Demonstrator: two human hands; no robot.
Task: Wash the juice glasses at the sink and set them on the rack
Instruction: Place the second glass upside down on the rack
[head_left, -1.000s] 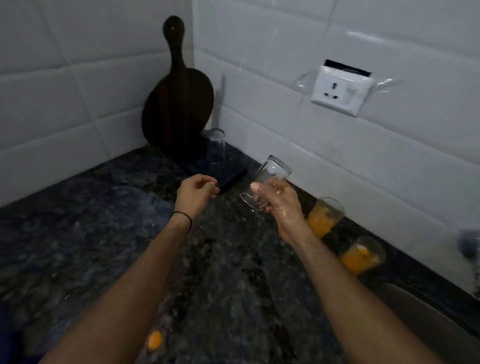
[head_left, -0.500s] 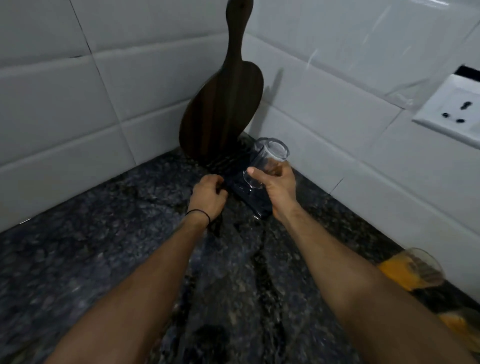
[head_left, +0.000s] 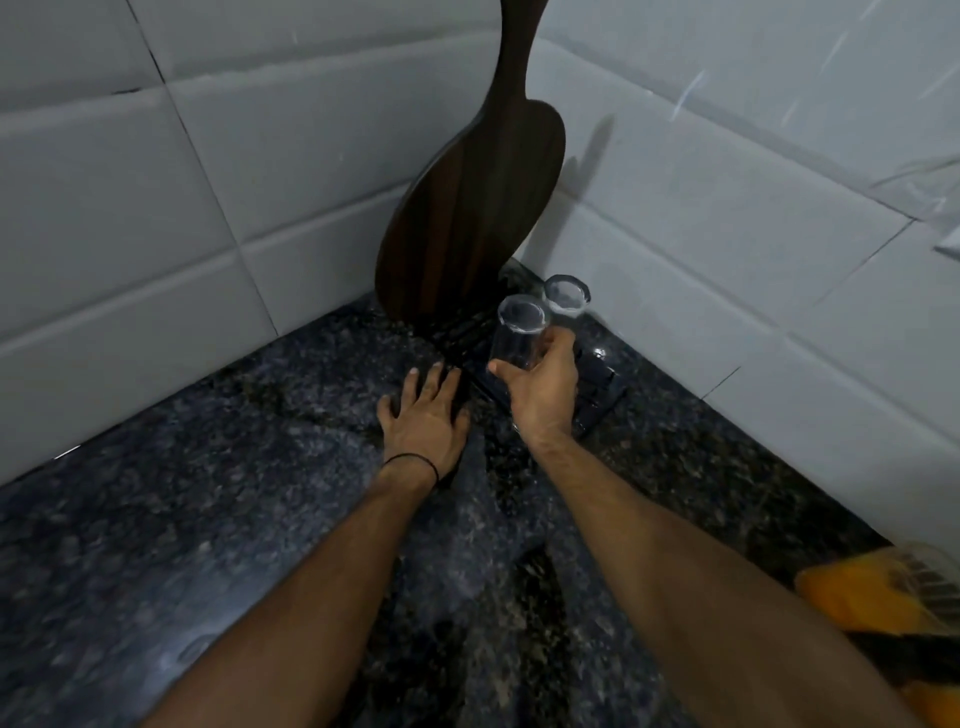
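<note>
- Gripping a clear empty juice glass (head_left: 519, 332), the right hand (head_left: 545, 389) has its thumb and fingers curled round the lower part of the glass, which stands upside down or nearly so over the dark slatted drying rack (head_left: 597, 384); whether it already touches the rack cannot be told.
- A second clear glass (head_left: 566, 296) stands on the same rack just behind the held one, close to the white tiled wall (head_left: 727, 249) on the right.
- The left hand (head_left: 423, 415) lies flat on the dark speckled granite countertop (head_left: 234, 493), its fingers spread and straight, holding nothing, with the fingertips at the near left edge of the rack.
- A thin black band (head_left: 415, 460) circles the left wrist.
- A dark brown wooden paddle-shaped cutting board (head_left: 472, 208) leans upright in the corner where the two tiled walls meet, its lower edge at the back of the rack, its handle running out of the top of the view.
- At the lower right edge, a glass holding orange juice (head_left: 883, 592) shows on the countertop, blurred and partly cut off, well apart from the rack.
- Both bare forearms reach forward from the bottom of the view toward the corner.
</note>
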